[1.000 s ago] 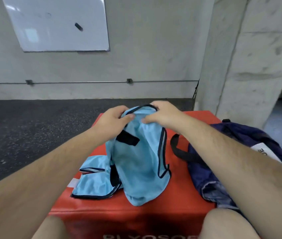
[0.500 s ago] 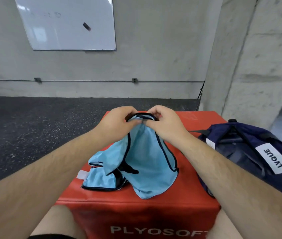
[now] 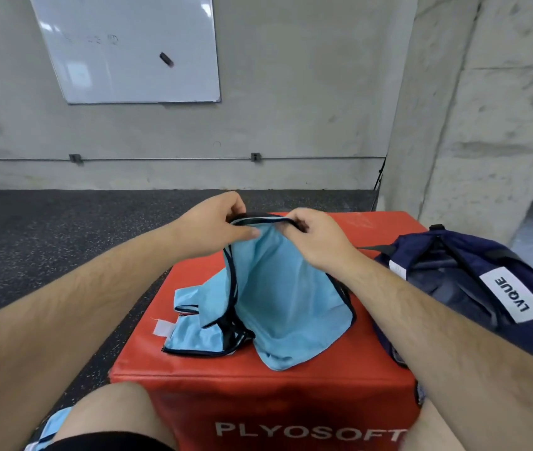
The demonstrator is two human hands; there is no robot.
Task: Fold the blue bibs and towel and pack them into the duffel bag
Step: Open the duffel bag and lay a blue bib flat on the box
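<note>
A light blue bib [image 3: 286, 304] with dark trim hangs over the red box, its lower end resting on the box top. My left hand [image 3: 213, 227] and my right hand [image 3: 315, 237] pinch its dark upper edge, close together and lifted above the box. A second blue bib [image 3: 193, 341] lies flat on the box's left side, partly under the held one. The navy duffel bag [image 3: 473, 288] with a white label lies at the box's right. More blue fabric [image 3: 48, 428] shows at the bottom left beside my knee.
The red foam box [image 3: 258, 385], marked PLYOSOFT, stands between my knees. Dark speckled floor [image 3: 63, 242] spreads to the left and behind. A concrete wall with a whiteboard [image 3: 128, 47] stands behind, and a concrete pillar [image 3: 470, 125] at the right.
Both hands have raised the bib's top edge and drawn it out between them. The bib has opened from a bunched shape into a hanging sheet. The view has shifted right, showing more of the duffel bag.
</note>
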